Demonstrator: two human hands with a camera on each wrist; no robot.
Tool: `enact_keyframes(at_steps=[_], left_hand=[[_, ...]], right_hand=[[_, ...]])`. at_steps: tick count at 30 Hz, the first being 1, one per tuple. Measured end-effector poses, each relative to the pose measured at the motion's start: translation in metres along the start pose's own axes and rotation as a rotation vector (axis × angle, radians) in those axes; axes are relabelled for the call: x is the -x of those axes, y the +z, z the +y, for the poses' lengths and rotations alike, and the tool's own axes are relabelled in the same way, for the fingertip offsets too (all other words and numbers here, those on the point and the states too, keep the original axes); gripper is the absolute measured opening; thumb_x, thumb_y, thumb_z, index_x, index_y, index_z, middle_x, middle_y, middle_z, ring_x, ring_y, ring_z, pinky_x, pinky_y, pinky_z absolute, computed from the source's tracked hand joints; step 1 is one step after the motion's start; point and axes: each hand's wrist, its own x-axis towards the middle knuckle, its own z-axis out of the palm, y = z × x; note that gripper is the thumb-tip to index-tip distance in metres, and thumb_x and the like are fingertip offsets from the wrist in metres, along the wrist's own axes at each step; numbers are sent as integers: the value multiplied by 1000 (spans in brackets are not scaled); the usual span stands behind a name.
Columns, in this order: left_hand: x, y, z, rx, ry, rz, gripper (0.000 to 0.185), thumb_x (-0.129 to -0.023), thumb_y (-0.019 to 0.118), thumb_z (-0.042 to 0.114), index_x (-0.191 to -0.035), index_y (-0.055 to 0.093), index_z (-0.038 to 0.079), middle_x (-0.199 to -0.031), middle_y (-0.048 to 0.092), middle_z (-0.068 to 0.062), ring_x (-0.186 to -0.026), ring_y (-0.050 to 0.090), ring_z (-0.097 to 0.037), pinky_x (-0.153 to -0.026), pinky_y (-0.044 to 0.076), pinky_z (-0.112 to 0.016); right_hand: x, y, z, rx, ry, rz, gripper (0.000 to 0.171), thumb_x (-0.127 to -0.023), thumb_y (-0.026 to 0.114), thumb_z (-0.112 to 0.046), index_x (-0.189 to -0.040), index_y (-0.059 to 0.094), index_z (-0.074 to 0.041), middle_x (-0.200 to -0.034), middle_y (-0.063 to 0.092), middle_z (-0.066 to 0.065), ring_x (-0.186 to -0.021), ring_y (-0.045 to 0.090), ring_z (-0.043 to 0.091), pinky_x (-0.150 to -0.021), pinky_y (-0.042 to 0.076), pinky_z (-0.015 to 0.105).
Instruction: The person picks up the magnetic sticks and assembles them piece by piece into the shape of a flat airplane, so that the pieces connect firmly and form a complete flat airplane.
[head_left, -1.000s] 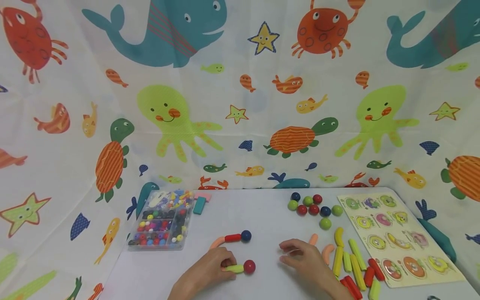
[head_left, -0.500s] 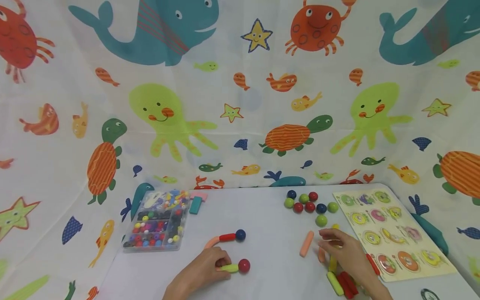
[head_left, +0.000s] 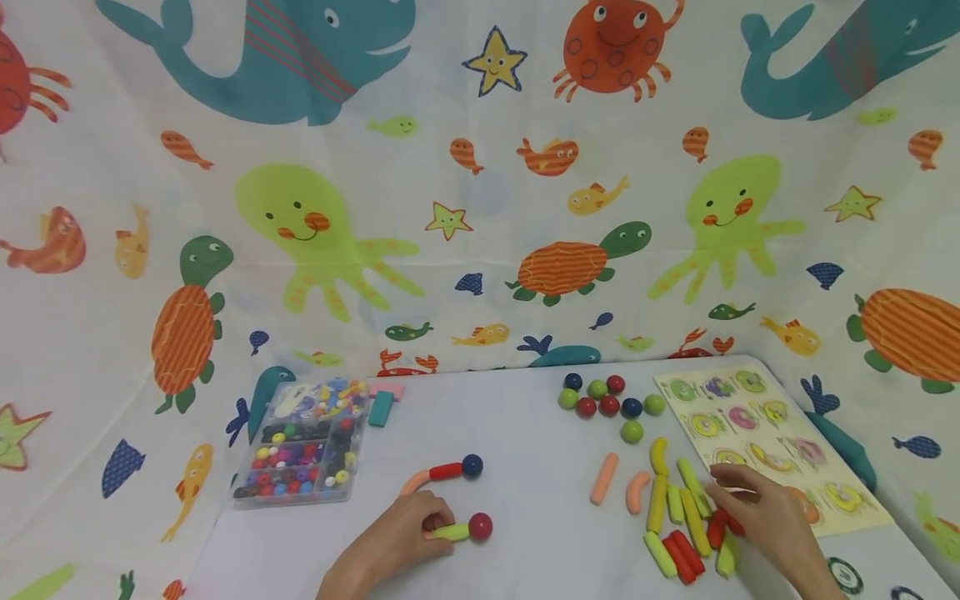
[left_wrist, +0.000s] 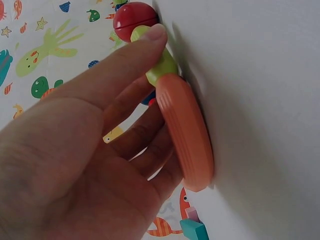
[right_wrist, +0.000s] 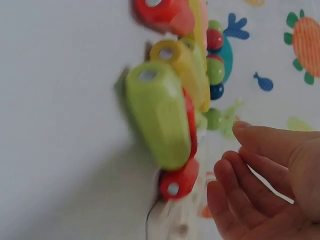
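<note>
My left hand (head_left: 397,533) pinches a short light-green stick (head_left: 452,532) low over the table. A red ball (head_left: 481,526) sits at its right end, and a curved peach stick (left_wrist: 186,130) joins its other end in the left wrist view. Just behind lies a similar row: a curved peach stick (head_left: 416,481), a red stick (head_left: 446,471) and a dark blue ball (head_left: 472,465). My right hand (head_left: 772,512) hovers with loosely bent fingers at the red sticks (head_left: 717,527) on the pile's right side. A green stick (right_wrist: 157,115) with a silver end spot is nearest the right wrist camera.
Yellow sticks (head_left: 695,522), other colored sticks and two peach ones (head_left: 604,478) lie right of centre. Several balls (head_left: 609,406) cluster behind them. A picture board (head_left: 720,425) lies at the right; a clear bead box (head_left: 300,442) and a teal block (head_left: 380,408) at the left.
My right hand has moved right, across the stick pile to its far right side, uncovering the yellow and peach sticks. The left hand keeps its pinch on the green stick. The head view has shifted slightly.
</note>
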Motion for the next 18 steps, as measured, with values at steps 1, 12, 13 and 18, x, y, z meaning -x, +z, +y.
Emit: enact_keyframes(at_steps=[1, 12, 13, 18], left_hand=[[0, 0, 0, 1, -1, -3, 16, -85, 83, 25, -97, 74, 21, -84, 61, 15, -76, 52, 1, -72, 46, -19], [-2, -1, -2, 33, -22, -23, 16, -85, 82, 26, -98, 74, 20, -83, 61, 12, -76, 52, -4, -71, 45, -19], [-2, 0, -2, 34, -19, -22, 16, -85, 82, 26, -98, 74, 20, -83, 61, 12, -76, 53, -3, -71, 45, -19], [-2, 0, -3, 36, -6, -19, 16, -85, 82, 27, -97, 74, 21, -83, 61, 13, -75, 53, -2, -71, 46, -19]], right_hand=[[1, -2, 4, 9, -4, 13, 69, -92, 70, -53, -137, 58, -3, -127, 64, 27, -104, 67, 38, -76, 60, 39], [7, -3, 28, 92, -92, 67, 51, -91, 75, -35, -123, 66, 3, -106, 71, 17, -90, 66, 26, -71, 58, 28], [7, -2, 28, 83, -92, 61, 49, -92, 75, -33, -122, 66, 4, -106, 72, 17, -89, 66, 25, -68, 57, 25], [9, 3, 26, 82, -59, 48, 44, -91, 76, -27, -121, 66, 4, -101, 73, 16, -84, 65, 21, -70, 58, 30]])
